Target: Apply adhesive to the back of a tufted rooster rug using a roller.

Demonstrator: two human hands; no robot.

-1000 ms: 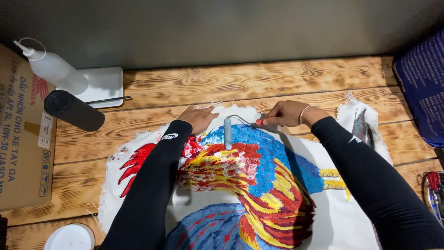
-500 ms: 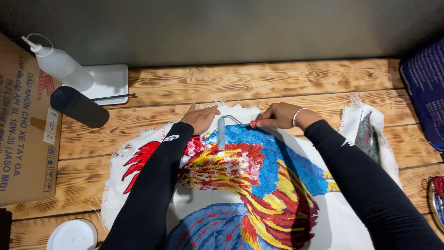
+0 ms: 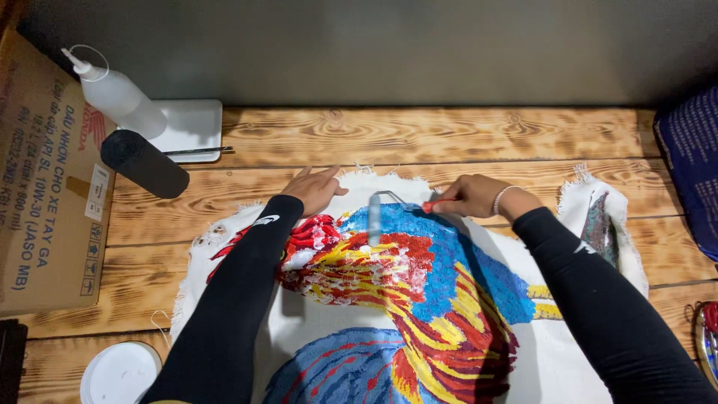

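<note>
A white cloth (image 3: pixel 553 366) with a tufted rooster picture (image 3: pixel 419 299) in red, blue and yellow lies on the wooden table (image 3: pixel 419 138). My left hand (image 3: pixel 315 187) presses flat on the cloth's upper edge, fingers spread. My right hand (image 3: pixel 470 196) grips the red handle of a small paint roller (image 3: pixel 375 219). The roller's grey sleeve rests upright on the rooster's upper part, between my two hands. Both my arms are in black sleeves.
A white squeeze bottle (image 3: pixel 120 93) and a black cylinder (image 3: pixel 144 163) stand by a white tray (image 3: pixel 191 127) at the back left. A cardboard box (image 3: pixel 45 187) fills the left edge. A round white lid (image 3: pixel 120 372) lies at the front left. A dark blue bag (image 3: pixel 692 161) is at right.
The roller has shifted a little across the top of the rooster while my right hand kept its grip. My left hand stayed pressed on the cloth. The view has drifted slightly.
</note>
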